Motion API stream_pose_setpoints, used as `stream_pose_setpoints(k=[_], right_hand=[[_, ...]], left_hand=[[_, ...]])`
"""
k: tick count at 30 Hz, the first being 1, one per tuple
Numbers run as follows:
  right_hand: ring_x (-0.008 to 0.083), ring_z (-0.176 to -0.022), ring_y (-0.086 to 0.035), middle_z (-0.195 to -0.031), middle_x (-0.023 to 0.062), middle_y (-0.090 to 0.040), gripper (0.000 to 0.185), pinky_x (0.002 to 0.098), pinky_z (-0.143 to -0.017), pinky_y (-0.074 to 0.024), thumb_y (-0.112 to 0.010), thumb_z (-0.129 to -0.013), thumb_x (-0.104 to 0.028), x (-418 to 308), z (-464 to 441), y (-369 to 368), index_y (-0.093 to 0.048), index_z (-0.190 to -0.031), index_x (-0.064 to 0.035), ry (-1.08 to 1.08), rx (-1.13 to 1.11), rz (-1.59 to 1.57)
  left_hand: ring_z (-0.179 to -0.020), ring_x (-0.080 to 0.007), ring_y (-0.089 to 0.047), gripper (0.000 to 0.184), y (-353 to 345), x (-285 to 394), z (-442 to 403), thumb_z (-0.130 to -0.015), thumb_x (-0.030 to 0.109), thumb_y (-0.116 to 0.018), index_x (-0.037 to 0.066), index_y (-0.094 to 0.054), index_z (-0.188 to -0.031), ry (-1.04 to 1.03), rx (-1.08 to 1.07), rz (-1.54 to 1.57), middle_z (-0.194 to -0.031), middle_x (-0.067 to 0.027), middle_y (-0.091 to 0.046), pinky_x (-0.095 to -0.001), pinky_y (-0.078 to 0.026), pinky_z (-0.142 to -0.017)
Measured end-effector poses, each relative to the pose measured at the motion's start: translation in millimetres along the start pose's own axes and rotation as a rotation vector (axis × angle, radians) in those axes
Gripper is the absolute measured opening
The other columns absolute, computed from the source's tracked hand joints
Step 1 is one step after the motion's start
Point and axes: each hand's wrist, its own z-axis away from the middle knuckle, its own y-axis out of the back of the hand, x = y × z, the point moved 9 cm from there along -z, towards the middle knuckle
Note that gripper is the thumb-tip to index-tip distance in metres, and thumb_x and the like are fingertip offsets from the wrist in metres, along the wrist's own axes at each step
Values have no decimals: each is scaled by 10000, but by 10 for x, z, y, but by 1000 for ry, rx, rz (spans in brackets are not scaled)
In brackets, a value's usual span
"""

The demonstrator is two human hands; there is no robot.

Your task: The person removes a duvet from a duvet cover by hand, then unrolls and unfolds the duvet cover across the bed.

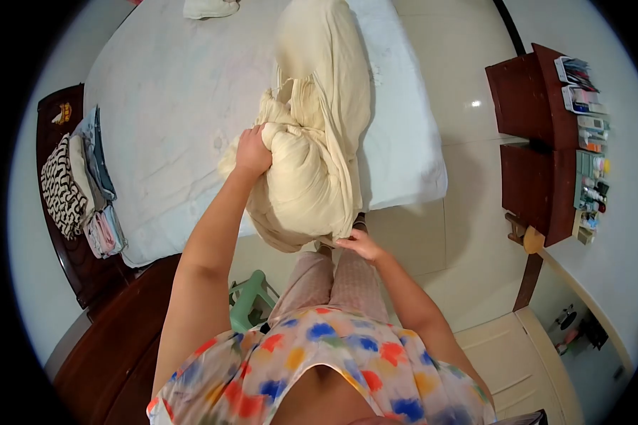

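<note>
A thick cream-coloured quilt is bunched up at the near edge of the bed, with its lower part hanging over the side. Its longer part stretches away from me along the bed's right side, and a gap between folds shows near its middle. My left hand is closed on the bunched fabric at the upper left of the bundle. Lower down on the right, my right hand pinches the quilt's bottom edge between thumb and fingers. Folds hide some of the fingertips of both hands.
The bed has a pale sheet, with a folded white cloth at its far end. Folded clothes lie by the dark headboard at left. A green stool stands near my legs. Dark red cabinets holding small items line the right.
</note>
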Motion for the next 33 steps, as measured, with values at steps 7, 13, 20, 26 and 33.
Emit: stream_pose_setpoints(k=[7,13,20,26,33], right_hand=[[95,-885,-568,-992,12,-638,278,253,-778,-454,-663,-869,-171,-670,173,-880,-610,-1094,-16,326,1,-204],[113,-898,-592,-1005,36,-643,238,265,-800,-468,-627,-877,-95,-1224,530,-486,-589,-1097,-14,508,315,-317],[124,-910,-587,-1015,44,-643,259,265,-811,-448,-653,-858,-140,-901,625,-436,-604,-1085,-26,485,424,-524],[132,-873,-580,-979,51,-643,266,267,-777,-444,-672,-845,-210,3,154,-834,-626,-1026,-20,242,459,-195],[168,-745,-627,-840,64,-624,145,299,-641,-526,-580,-917,-180,-623,347,-1439,-562,-970,-47,257,233,-636]], left_hand=[[-1021,-333,-536,531,27,278,119,-656,95,-627,78,-546,-1181,-4,99,-75,-1096,-142,-592,-402,-429,-910],[-1058,-342,-508,607,448,798,459,-623,98,-672,63,-498,-1204,-86,105,6,-1125,-149,-552,-405,-446,-918],[-1051,-317,-537,527,675,838,372,-661,81,-682,125,-520,-1161,-81,173,75,-1107,-112,-561,-413,-469,-884],[-1083,-315,-535,483,659,1068,223,-702,76,-647,147,-523,-1163,-43,103,78,-1134,-98,-560,-415,-466,-902],[-1054,-311,-549,487,657,1266,203,-687,102,-693,132,-526,-1143,-55,98,59,-1127,-91,-560,-408,-471,-894]])
